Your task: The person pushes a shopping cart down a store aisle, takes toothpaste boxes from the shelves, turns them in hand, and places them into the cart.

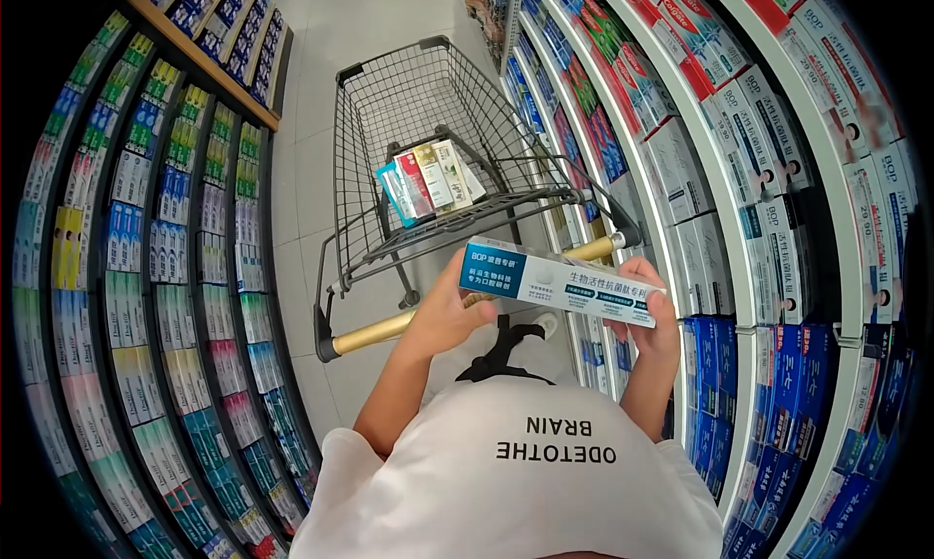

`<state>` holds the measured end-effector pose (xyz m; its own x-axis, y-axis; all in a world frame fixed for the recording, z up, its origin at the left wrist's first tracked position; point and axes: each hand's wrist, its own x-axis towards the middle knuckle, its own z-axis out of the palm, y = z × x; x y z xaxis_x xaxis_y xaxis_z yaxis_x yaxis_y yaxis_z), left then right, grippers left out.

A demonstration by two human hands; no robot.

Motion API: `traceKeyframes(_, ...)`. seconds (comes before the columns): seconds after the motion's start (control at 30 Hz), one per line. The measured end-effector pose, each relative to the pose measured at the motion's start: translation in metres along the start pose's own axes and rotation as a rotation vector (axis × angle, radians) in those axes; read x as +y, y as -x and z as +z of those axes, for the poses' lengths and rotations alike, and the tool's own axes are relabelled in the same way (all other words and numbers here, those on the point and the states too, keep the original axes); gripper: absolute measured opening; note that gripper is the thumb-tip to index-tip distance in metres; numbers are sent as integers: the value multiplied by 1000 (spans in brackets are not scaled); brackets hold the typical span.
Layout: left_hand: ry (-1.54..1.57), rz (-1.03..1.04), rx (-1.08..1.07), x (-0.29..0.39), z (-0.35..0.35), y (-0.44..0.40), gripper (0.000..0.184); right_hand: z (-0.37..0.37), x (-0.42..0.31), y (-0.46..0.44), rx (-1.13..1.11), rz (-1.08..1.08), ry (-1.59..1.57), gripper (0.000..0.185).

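Between my two hands is a long toothpaste box (556,285), blue at its left end and silvery white along the rest, with BOP lettering facing up. My left hand (449,306) grips the blue end, its thumb along the lower edge. At the opposite end, my right hand (650,311) has its fingers closed around the white side. Just beyond the box stands a black wire shopping cart (389,97) with a gold handle (375,333). Several small packages (428,181) in blue, red, white and gold lie together in the cart.
Shelves of toothbrush packs (126,287) line the left side. On the right, curved-looking shelves hold toothpaste boxes (764,136), including red Colgate packs (686,14) and blue boxes (788,394). The pale tiled floor (375,14) runs ahead past the cart.
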<state>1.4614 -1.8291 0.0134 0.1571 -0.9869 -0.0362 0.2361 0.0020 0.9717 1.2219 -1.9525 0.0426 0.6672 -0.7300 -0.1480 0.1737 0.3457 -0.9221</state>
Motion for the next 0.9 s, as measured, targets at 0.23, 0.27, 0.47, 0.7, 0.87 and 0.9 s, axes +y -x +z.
traceKeyframes(0.23, 195, -92, 67, 3, 4, 5, 60, 1, -2, -1, 0, 26, 46, 72)
traceKeyframes(0.27, 227, -95, 86, 7, 8, 4, 56, 2, -2, 0, 6, 29, 56, 73)
traceKeyframes(0.47, 212, -126, 84, 2, 6, 4, 43, 0, -3, 3, 18, -4, 107, 85)
traceKeyframes(0.7, 183, -170, 87, -1, 2, 2, 37, -5, -3, 6, 19, -6, 140, 92)
traceKeyframes(0.87, 178, -191, 107, -1, 1, 2, 37, 4, -4, 2, 96, -24, 174, 89)
traceKeyframes(0.9, 182, -181, 116, -1, 2, 2, 38, 5, -3, 2, 101, -19, 167, 88)
